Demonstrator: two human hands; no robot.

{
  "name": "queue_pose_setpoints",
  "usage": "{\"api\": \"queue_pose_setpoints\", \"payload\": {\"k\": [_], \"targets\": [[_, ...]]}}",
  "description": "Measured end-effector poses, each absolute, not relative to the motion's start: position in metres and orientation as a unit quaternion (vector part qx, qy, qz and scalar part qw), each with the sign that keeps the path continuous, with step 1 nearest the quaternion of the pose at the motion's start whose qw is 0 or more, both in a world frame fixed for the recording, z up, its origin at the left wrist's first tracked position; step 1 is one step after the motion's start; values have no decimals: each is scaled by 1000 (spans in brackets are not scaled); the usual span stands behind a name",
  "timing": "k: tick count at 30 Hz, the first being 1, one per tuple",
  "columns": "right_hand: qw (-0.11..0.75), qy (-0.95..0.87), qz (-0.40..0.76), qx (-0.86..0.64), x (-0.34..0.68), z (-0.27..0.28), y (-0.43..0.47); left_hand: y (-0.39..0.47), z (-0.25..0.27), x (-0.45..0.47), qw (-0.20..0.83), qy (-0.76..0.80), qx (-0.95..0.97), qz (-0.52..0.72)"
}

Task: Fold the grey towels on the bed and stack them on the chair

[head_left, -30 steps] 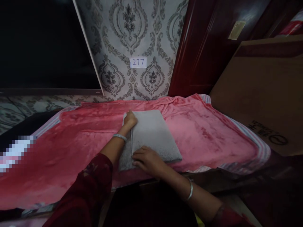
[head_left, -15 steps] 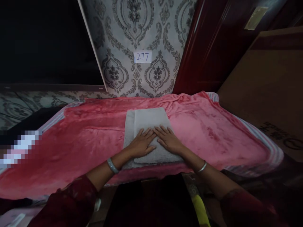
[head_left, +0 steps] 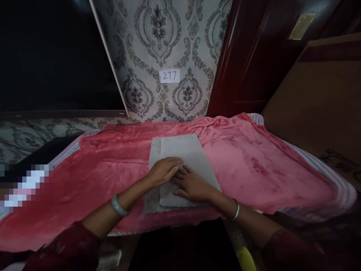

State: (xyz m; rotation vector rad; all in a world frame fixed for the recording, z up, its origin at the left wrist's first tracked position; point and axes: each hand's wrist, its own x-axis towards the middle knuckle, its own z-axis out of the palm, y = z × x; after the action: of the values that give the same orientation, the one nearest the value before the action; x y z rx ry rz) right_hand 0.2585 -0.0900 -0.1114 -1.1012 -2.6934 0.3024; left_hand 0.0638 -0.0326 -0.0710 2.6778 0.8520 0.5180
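Observation:
A grey folded cloth, perhaps a towel (head_left: 184, 145), lies in the middle of a pink plush blanket (head_left: 239, 165). Over its centre, my left hand (head_left: 163, 172) has its fingers stretched out towards the right, with the palm turned somewhat sideways. My right hand (head_left: 194, 184) rests on the cloth just beside it, fingers extended to the left and thumb apart. The fingertips of both hands meet or overlap; exactly how they touch is hard to make out. Neither hand holds anything. A bracelet circles each wrist.
A large dark screen (head_left: 56, 56) stands at the back left, before patterned wallpaper. On the wall is a paper label (head_left: 169, 75) reading 277. To the right are a dark red glossy panel (head_left: 248, 56) and a big cardboard box (head_left: 324, 98).
My left hand has turned from lying flat to a sideways tilt, its fingers now pointing right. My right hand has slid slightly nearer me, its fingers turned left. The cloth stays folded.

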Motion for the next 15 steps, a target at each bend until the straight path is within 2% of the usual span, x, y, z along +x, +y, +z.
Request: {"api": "queue_pose_setpoints", "payload": {"k": [3,6,10,15], "targets": [[122,-915,106,-369,256,-116,-92,2,-73,95,161,236,953,103],[125,-909,122,-378,258,-117,-91,37,-91,122,137,215,967,28],[118,-910,147,-368,260,-117,-89,78,-110,134,84,263,961,33],[121,-908,160,-367,262,-116,-89,122,-110,128,73,342,936,28]]}}
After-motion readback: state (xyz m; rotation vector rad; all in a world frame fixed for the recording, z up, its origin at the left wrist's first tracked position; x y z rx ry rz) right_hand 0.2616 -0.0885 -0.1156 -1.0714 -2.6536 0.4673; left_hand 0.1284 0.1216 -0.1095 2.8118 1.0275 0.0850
